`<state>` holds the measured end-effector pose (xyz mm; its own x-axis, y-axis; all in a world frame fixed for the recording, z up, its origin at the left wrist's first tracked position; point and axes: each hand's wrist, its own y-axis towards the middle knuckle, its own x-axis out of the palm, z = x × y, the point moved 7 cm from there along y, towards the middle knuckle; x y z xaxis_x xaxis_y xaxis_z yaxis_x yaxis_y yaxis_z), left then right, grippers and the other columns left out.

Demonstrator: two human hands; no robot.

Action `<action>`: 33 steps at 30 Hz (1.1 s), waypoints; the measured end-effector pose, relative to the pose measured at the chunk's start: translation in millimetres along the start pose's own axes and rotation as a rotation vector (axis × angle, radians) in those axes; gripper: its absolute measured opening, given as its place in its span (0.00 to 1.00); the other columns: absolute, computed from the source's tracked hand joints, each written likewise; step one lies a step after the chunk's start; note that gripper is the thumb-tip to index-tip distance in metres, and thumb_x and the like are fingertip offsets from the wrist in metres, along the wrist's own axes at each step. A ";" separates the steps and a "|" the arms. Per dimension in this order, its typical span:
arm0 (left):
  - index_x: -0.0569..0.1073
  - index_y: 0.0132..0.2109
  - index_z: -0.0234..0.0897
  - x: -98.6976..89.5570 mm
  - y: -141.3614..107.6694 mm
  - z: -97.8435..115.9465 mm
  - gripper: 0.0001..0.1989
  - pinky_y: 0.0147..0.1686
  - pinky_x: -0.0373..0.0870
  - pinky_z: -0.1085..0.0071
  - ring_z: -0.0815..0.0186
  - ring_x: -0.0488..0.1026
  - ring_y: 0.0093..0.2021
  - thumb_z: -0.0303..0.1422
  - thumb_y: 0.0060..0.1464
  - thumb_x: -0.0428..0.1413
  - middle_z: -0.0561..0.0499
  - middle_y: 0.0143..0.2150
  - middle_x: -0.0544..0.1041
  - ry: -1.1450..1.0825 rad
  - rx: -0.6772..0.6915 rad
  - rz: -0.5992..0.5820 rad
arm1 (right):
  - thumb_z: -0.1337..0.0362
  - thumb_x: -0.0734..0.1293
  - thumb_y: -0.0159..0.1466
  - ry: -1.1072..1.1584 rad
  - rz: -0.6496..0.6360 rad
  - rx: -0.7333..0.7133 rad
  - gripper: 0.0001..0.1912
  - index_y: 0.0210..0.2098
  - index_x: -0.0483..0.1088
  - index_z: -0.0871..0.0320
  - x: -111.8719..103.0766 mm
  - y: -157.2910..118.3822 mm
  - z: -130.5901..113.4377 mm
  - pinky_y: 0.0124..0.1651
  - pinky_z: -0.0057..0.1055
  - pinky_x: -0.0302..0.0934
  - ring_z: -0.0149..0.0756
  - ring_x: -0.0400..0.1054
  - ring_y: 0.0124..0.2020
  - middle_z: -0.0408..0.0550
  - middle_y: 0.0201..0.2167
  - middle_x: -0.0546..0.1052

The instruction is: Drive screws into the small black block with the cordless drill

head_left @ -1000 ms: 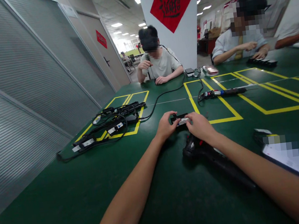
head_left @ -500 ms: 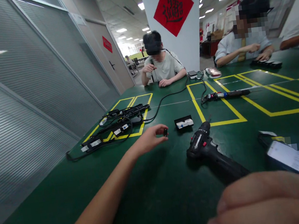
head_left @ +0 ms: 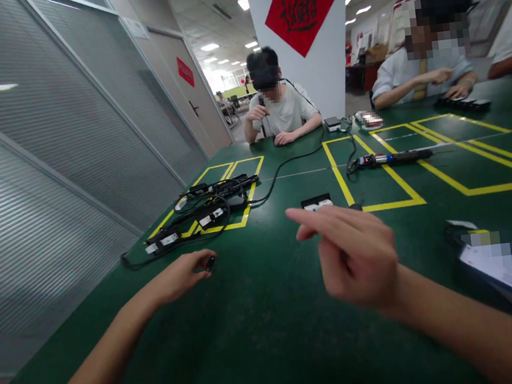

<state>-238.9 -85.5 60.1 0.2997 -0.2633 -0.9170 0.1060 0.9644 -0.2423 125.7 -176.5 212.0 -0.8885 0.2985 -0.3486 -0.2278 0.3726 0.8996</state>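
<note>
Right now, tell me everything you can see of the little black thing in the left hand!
The little black thing is pinched between thumb and fingers of the left hand, over the green table. The grip partly covers it. It is too small to tell its exact shape, parts or material.

Black 招財進寶 on a red diamond (head_left: 300, 9)
On the pillar (head_left: 322, 83); the red sign (head_left: 185, 72) on the door (head_left: 212, 114) is too small to read.
</note>
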 end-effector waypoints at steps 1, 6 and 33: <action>0.70 0.53 0.36 3.8 -3.3 -8.2 0.25 0.47 0.66 0.64 0.57 0.71 0.45 0.37 0.47 0.54 0.46 0.46 0.74 0.026 0.004 -0.053 | 0.76 0.58 0.58 -0.042 -0.062 0.093 0.20 0.47 0.72 0.64 16.1 -4.2 25.8 0.38 0.30 0.67 0.32 0.72 0.31 0.46 0.29 0.78; 0.70 0.53 0.37 20.4 -19.0 -36.1 0.25 0.43 0.67 0.63 0.55 0.72 0.42 0.39 0.47 0.52 0.46 0.41 0.75 0.073 -0.034 -0.165 | 0.76 0.57 0.59 -0.151 -0.151 0.321 0.18 0.43 0.74 0.64 49.0 -28.4 105.1 0.42 0.34 0.65 0.36 0.72 0.34 0.50 0.32 0.78; 0.72 0.49 0.39 17.3 -25.2 -50.0 0.28 0.46 0.70 0.59 0.54 0.73 0.45 0.53 0.49 0.51 0.43 0.49 0.72 0.126 -0.068 0.034 | 0.60 0.63 0.66 -0.437 -0.587 0.606 0.15 0.51 0.67 0.58 59.8 -79.3 211.8 0.46 0.42 0.66 0.38 0.70 0.46 0.51 0.51 0.71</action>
<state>-283.8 -113.1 34.4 0.1801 -0.2291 -0.9566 0.0320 0.9734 -0.2271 175.0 -2.1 64.1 -0.4422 0.1754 -0.8796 -0.2357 0.9235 0.3026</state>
